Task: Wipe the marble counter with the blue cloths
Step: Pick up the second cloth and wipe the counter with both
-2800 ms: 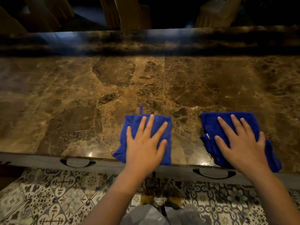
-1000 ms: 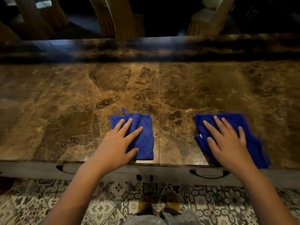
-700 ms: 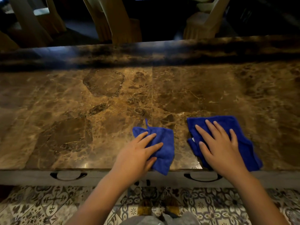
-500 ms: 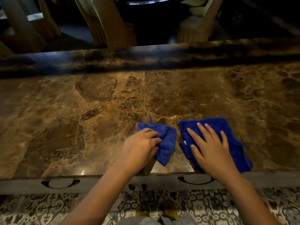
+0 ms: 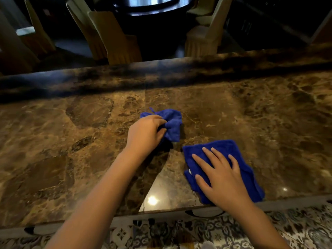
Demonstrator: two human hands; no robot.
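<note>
The brown marble counter [image 5: 71,141] fills the middle of the head view. My left hand [image 5: 145,133] grips a bunched-up blue cloth [image 5: 171,123] near the counter's centre, fingers curled into the fabric. My right hand [image 5: 221,175] lies flat with fingers spread on a second blue cloth [image 5: 221,146], which is spread out close to the counter's near edge. The two cloths sit a short gap apart.
A raised dark marble ledge [image 5: 161,76] runs along the counter's far side. Behind it stand wooden chairs [image 5: 116,38] and a dark round table [image 5: 149,6]. Below the near edge are drawer fronts with handles [image 5: 203,213] and patterned floor tiles [image 5: 161,232].
My left hand has gone from flat on its cloth to bunching it up and has moved it farther from the near edge. My right hand has kept pressing its cloth near the edge.
</note>
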